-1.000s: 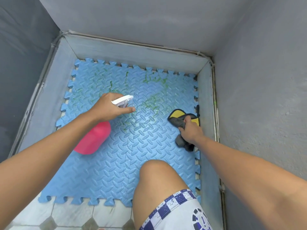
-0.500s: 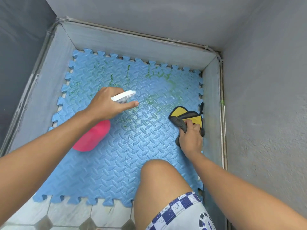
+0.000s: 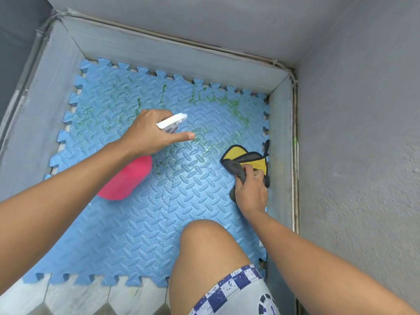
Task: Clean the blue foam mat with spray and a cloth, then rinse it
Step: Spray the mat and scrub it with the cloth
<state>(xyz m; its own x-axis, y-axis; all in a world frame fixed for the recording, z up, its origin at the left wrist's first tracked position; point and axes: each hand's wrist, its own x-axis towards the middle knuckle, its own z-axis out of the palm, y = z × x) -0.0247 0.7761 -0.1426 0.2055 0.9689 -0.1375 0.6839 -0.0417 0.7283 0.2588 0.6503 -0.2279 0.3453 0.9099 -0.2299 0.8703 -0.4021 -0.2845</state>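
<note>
The blue foam mat [image 3: 141, 223] lies flat on the floor in a grey walled corner, with green stains across its far half. My left hand [image 3: 147, 133] grips the pink spray bottle [image 3: 126, 178] by its white trigger head [image 3: 171, 121], nozzle aimed at the stained middle, index finger stretched out. My right hand [image 3: 250, 189] is closed on a grey and yellow cloth [image 3: 247, 159] that rests on the mat near its right edge.
Grey walls [image 3: 363, 155] enclose the mat at the back, left and right, with a low ledge [image 3: 280, 155] along the right side. My bare knee [image 3: 204, 258] hovers over the mat's near edge. Tiled floor [image 3: 79, 296] shows in front.
My left hand with the bottle stays over the stained middle. My right hand with the cloth has shifted slightly back along the right edge. The view has tilted a little.
</note>
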